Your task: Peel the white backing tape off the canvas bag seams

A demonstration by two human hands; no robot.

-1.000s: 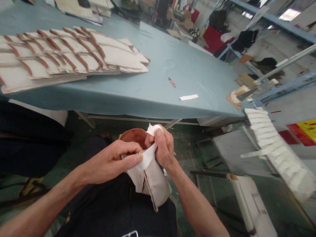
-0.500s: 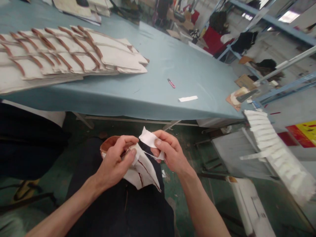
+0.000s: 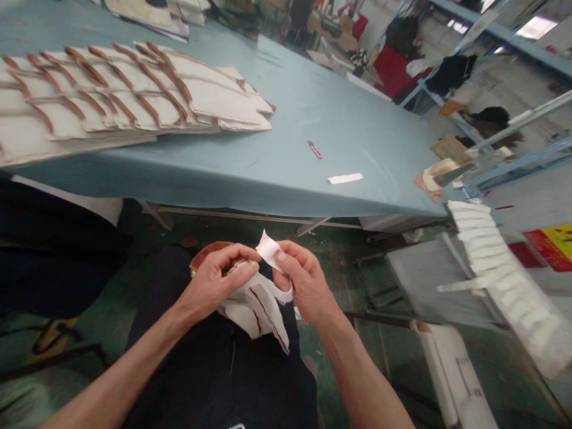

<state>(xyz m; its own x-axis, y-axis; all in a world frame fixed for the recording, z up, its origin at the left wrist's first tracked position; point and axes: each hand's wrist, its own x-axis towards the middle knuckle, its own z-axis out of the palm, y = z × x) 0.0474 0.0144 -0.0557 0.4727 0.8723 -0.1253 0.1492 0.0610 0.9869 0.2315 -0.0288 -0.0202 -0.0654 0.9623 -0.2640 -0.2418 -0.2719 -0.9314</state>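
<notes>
I have the left hand (image 3: pixel 217 280) pinching the cream fabric piece (image 3: pixel 255 313) over the dark lap (image 3: pixel 214 381), off the table's near edge (image 3: pixel 268 199), and the right hand (image 3: pixel 306 283) clamped on a white strip (image 3: pixel 268 249).

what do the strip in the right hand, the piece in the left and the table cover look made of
Strip: matt white paper or thin fabric; it bends in a curl.
Piece: probably matt cloth, since it hangs in soft folds.
Table cover: smooth plastic or fabric sheet, faintly shiny; pale streaks show.
</notes>
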